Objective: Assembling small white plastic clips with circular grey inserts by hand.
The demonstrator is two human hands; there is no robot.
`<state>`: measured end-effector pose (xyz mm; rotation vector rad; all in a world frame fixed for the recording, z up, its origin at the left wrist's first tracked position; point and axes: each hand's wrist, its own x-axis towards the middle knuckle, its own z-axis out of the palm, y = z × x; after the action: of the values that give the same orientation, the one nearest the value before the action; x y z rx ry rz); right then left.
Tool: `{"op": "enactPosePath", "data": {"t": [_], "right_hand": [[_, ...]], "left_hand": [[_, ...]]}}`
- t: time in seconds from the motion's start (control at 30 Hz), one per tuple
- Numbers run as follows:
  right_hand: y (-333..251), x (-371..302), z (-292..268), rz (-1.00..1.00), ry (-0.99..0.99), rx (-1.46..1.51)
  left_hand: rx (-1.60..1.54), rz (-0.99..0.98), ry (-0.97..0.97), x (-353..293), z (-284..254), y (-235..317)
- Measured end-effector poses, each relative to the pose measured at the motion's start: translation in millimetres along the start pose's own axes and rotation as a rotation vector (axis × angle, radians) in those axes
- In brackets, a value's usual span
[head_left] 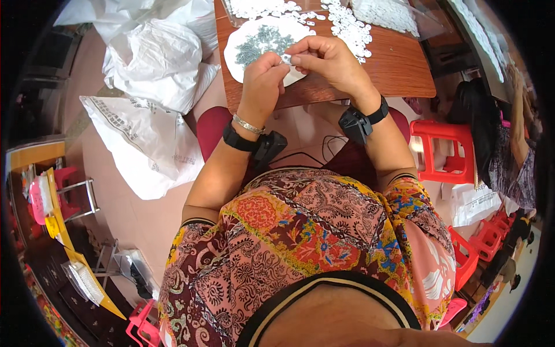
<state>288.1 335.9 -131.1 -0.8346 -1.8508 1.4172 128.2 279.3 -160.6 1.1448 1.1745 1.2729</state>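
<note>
Over the near edge of a white plate (232, 53), both my hands meet at a small white plastic piece (285, 59). My left hand (263, 81) pinches it from the left between thumb and forefinger. From the right, my right hand (329, 61) grips the same piece with thumb and forefinger, so most of it is hidden. Small grey metal parts (254, 48) are spread over the plate. Loose white plastic pieces (352, 33) lie on the brown table (399, 69) beyond my right hand. Each wrist wears a black strapped device.
Large white sacks (153, 63) stand on the floor to the left, one sack (144, 144) lying nearer. A clear container (384, 16) of white pieces sits at the table's back. Red stools (442, 150) and another person's arm (518, 115) are on the right.
</note>
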Motion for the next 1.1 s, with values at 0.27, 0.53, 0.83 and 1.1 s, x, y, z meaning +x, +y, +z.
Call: {"op": "enactPosePath", "data": {"t": [0.27, 0.53, 0.83, 1.1], "right_hand": [[-2, -1, 2, -0.094, 0.057, -0.215], [-6, -3, 4, -0.214, 0.084, -0.446], [-12, -8, 14, -0.354, 0.115, -0.686], [-9, -6, 15, -0.366, 0.109, -0.683]], "left_hand": [[-0.196, -0.055, -0.028, 6, 2, 0], [-0.207, -0.073, 0.001, 9, 9, 0], [-0.180, -0.074, 0.103, 5, 9, -2], [-0.178, -0.019, 0.072, 2, 6, -6]]}}
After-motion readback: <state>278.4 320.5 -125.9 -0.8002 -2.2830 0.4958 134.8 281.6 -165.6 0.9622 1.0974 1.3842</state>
